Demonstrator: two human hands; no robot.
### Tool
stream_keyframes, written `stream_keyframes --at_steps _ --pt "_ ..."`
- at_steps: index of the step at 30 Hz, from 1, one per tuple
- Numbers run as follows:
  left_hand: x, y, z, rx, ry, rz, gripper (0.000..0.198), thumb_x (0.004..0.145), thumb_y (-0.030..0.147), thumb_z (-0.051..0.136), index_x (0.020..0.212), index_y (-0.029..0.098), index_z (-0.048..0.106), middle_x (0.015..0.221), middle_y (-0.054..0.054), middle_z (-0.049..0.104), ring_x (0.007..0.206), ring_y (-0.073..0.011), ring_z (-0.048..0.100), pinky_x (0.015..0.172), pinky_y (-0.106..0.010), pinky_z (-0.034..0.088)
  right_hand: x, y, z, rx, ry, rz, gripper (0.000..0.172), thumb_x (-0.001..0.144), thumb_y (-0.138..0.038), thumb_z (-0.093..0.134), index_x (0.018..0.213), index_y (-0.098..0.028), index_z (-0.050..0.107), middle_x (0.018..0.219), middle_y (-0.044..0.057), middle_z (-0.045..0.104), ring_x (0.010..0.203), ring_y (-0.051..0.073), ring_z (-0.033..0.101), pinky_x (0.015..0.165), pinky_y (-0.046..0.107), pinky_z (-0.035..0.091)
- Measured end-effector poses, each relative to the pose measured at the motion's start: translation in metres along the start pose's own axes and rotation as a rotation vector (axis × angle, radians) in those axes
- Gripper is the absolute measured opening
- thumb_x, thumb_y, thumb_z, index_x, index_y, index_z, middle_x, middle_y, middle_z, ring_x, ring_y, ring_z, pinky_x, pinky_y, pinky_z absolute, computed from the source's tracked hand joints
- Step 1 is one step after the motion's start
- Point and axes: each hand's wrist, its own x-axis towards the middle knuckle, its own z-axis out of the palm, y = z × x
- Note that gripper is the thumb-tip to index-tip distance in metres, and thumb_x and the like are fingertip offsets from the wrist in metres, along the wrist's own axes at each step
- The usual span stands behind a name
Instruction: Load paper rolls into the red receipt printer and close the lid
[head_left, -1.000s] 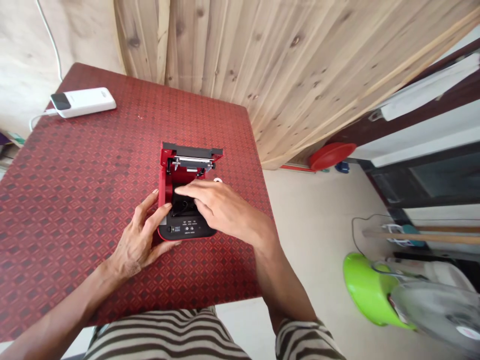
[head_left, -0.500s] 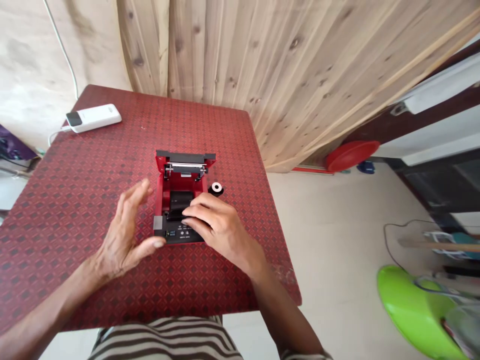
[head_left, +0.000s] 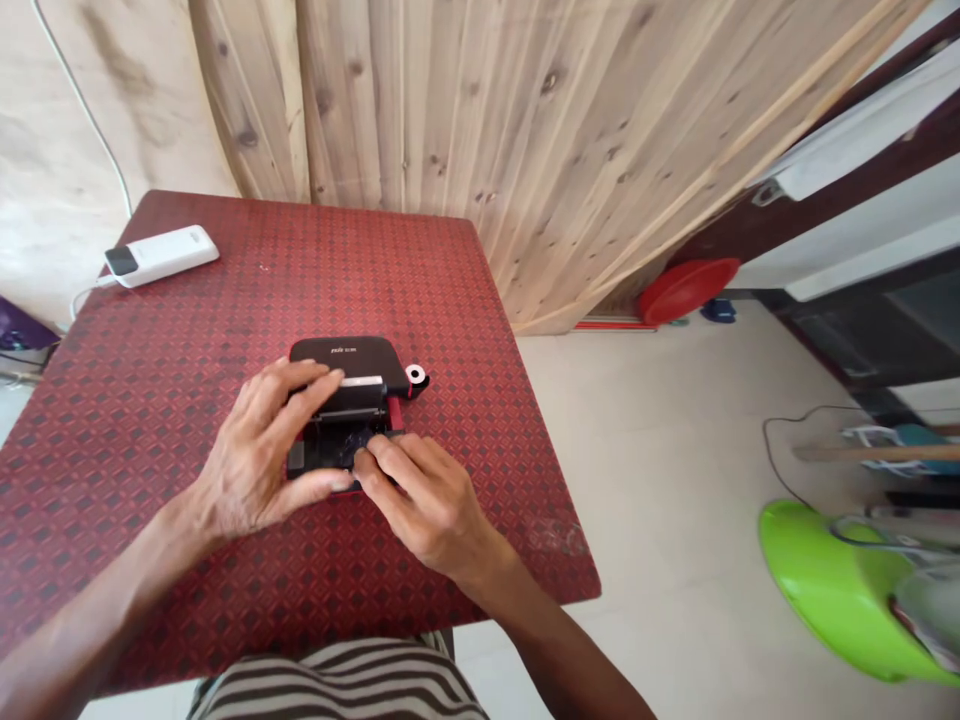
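Observation:
A small red and black printer (head_left: pixel 341 355) lies on the red patterned table (head_left: pixel 150 360), its black lid folded down almost flat over the body. My left hand (head_left: pixel 259 455) rests on the lid with fingers spread across its near edge and the thumb against the printer's front. My right hand (head_left: pixel 424 495) sits at the front right of the printer, fingers curled, fingertips touching the black front panel. A small black and white roll core (head_left: pixel 415 377) lies just right of the printer.
A white power bank (head_left: pixel 161 255) with a cable lies at the table's far left. A wooden plank wall (head_left: pixel 480 130) stands behind the table. On the floor to the right are a red basin (head_left: pixel 686 287) and a green fan base (head_left: pixel 840 590).
The printer's lid, upright before, has come down over the body. My left hand moved from beside the printer onto the lid. My right hand drew back from the paper bay to the front edge.

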Motion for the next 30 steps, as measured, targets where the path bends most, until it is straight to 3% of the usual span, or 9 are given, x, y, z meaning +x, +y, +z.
stream_keyframes --at_steps 4,8,11,14,18,21,24,30 --pt "-0.026 0.013 0.008 0.059 -0.059 0.063 0.088 0.092 0.070 0.062 0.156 0.014 0.041 0.144 -0.020 0.056 0.140 -0.0361 0.053 0.122 -0.055 0.041 -0.003 0.001 0.008 0.013 0.015 0.027 0.018 0.102 -0.007 0.055 0.105 -0.012 0.073 0.099 0.010 0.075 0.081 0.018 0.062 0.072 0.033 0.054" --pt "-0.030 0.013 0.015 0.100 -0.011 0.059 0.084 0.088 0.055 0.075 0.156 0.019 0.043 0.142 -0.017 0.059 0.138 -0.0349 0.056 0.119 -0.053 0.045 -0.004 0.004 0.007 0.154 0.046 0.082 0.017 0.102 -0.011 0.059 0.116 -0.013 0.069 0.101 0.010 0.076 0.081 0.018 0.065 0.077 0.033 0.058" --pt "-0.028 0.011 0.015 0.111 -0.003 0.057 0.079 0.088 0.048 0.078 0.154 0.019 0.046 0.139 -0.017 0.061 0.135 -0.0347 0.058 0.115 -0.052 0.048 -0.006 0.012 0.001 0.288 0.125 0.242 0.025 0.101 -0.017 0.065 0.126 -0.015 0.066 0.107 0.010 0.075 0.093 0.019 0.069 0.085 0.034 0.060" --pt "-0.026 0.009 0.012 0.127 -0.010 0.059 0.076 0.088 0.048 0.078 0.152 0.021 0.048 0.137 -0.017 0.062 0.131 -0.0339 0.060 0.109 -0.050 0.051 -0.011 0.021 0.000 0.363 0.194 0.432 0.021 0.102 -0.018 0.062 0.123 -0.019 0.068 0.107 0.009 0.075 0.096 0.018 0.072 0.085 0.033 0.061" --pt "-0.028 0.010 0.015 0.109 -0.018 0.048 0.075 0.088 0.049 0.077 0.152 0.022 0.047 0.137 -0.015 0.062 0.132 -0.0332 0.060 0.112 -0.050 0.051 -0.023 0.016 0.012 0.503 0.151 0.687 0.019 0.105 -0.025 0.057 0.116 -0.021 0.072 0.102 0.006 0.078 0.091 0.017 0.074 0.084 0.031 0.060" --pt "-0.038 0.015 0.021 0.065 0.081 -0.036 0.084 0.086 0.048 0.080 0.157 0.025 0.040 0.146 -0.015 0.055 0.139 -0.0331 0.055 0.115 -0.052 0.051 -0.038 0.000 0.020 0.617 0.096 0.824 0.033 0.110 -0.033 0.045 0.127 -0.021 0.070 0.120 0.009 0.078 0.109 0.021 0.074 0.096 0.036 0.058" --pt "-0.054 0.022 0.028 0.070 0.206 -0.174 0.097 0.081 0.051 0.085 0.161 0.028 0.034 0.153 -0.015 0.049 0.141 -0.0324 0.054 0.112 -0.050 0.056 -0.051 -0.018 0.024 0.707 0.098 0.839 0.046 0.112 -0.038 0.032 0.142 -0.022 0.063 0.135 0.011 0.073 0.123 0.024 0.069 0.102 0.040 0.056" --pt "-0.076 0.022 0.034 0.063 0.185 -0.203 0.086 0.086 0.031 0.082 0.159 0.027 0.037 0.150 -0.016 0.057 0.134 -0.0296 0.062 0.106 -0.045 0.060 -0.059 -0.033 0.028 0.631 0.170 0.792 0.054 0.111 -0.050 0.031 0.146 -0.020 0.060 0.135 0.014 0.072 0.118 0.026 0.070 0.093 0.041 0.059"
